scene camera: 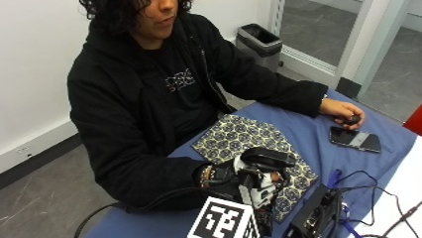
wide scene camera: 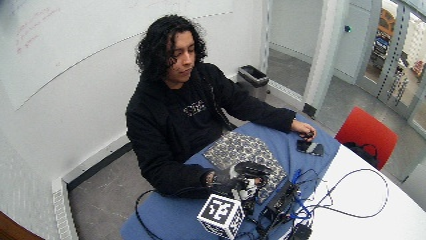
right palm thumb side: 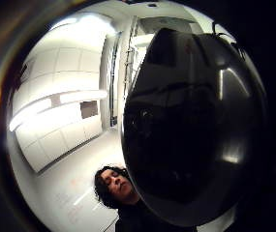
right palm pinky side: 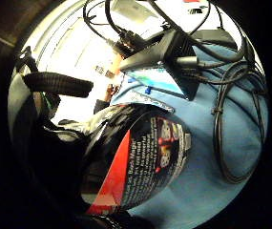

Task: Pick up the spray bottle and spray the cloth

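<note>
While the gloved right hand (scene camera: 254, 181) is curling its fingers around the black spray bottle (scene camera: 264, 163), the pickup part of the task is looking done: the bottle's dark body and printed label are filling the little-finger palm view (right palm pinky side: 140, 162), and the thumb-side view is showing its glossy black top close against the palm (right palm thumb side: 195, 125). From the outside view the bottle is sitting in the hand above the near edge of the patterned cloth (scene camera: 247, 141), though whether its base is clear of the table or resting on it is hard to tell. What is remaining, as far as I can judge, is aiming the nozzle at the cloth and squeezing the trigger; no mist or wet patch is showing on the fabric. The cloth is lying flat on the blue table (scene camera: 310, 131), between the person's body and the far side, with open fabric stretching away from the hand, so there is room to spray forward. Just beside the hand, toward the table's near corner, a black box (scene camera: 316, 218) and loose cables (scene camera: 366, 198) are crowding the space, so swinging that way is looking risky. The bare hand (scene camera: 340, 111) is resting well apart near a phone (scene camera: 356, 140), and the table edge is running close beneath the gloved wrist.
</note>
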The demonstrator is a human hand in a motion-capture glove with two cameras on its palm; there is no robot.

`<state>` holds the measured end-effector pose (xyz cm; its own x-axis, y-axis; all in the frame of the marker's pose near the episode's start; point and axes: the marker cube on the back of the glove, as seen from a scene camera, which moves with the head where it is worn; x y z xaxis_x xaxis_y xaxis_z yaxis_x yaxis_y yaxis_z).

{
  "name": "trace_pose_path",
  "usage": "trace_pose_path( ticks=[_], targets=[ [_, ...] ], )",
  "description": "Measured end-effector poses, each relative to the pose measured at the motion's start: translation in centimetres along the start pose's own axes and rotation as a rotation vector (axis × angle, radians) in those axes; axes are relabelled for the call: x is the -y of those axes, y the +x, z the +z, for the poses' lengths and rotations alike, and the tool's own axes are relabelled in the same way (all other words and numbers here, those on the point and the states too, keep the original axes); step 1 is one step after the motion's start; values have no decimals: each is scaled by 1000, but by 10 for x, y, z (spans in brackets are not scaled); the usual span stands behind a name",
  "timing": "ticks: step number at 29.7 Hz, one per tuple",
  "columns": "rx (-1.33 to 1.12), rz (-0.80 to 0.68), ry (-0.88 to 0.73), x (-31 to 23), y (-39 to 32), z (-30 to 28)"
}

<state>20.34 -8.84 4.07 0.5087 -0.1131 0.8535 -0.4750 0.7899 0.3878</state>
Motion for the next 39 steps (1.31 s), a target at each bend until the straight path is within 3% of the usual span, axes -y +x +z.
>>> trace_pose_path(
  ticks=[15,19,26,39],
  targets=[
    [26,17,-88,-9,-15,-9],
    [-70,121,-282,-39,-50,-24],
    [-564,192,-683,-90,-88,-14],
    [-1005,507,-1000,-101,-55,65]
  ],
)
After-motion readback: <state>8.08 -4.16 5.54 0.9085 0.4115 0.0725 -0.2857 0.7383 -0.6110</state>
